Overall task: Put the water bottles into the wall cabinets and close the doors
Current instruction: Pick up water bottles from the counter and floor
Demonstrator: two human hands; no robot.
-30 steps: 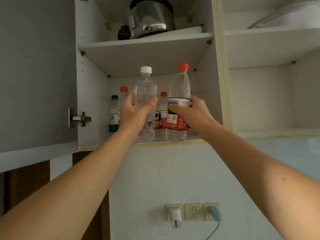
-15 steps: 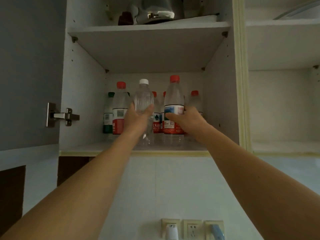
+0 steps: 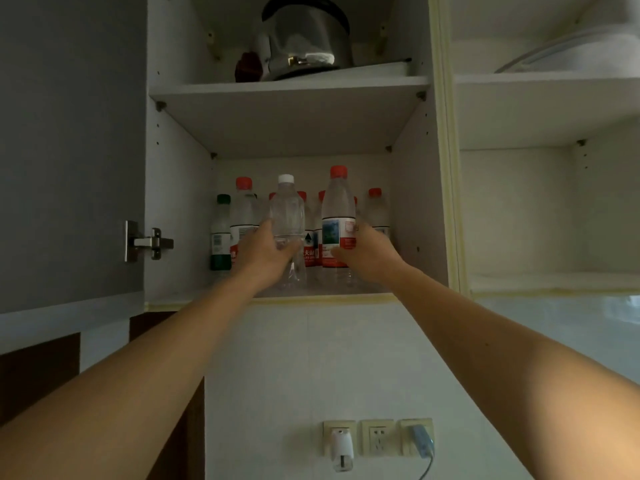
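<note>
Left hand: the left hand (image 3: 266,252) has its fingers curled round the white-capped bottle (image 3: 286,223), at the front of the lower shelf (image 3: 180,289).
Right hand: the right hand (image 3: 367,252) grips the red-capped bottle (image 3: 338,216), beside it.
Risk: pushing either further back could topple the stored bottles (image 3: 242,216) behind.
Doors: the cabinet door (image 3: 69,150) stands open.

Rear bottles (image 3: 311,216) mostly hidden behind front ones, labels too small to read; kettle (image 3: 304,36) top cut off at frame edge; left hand (image 3: 266,251) covers white-cap bottle's (image 3: 286,209) middle.
</note>
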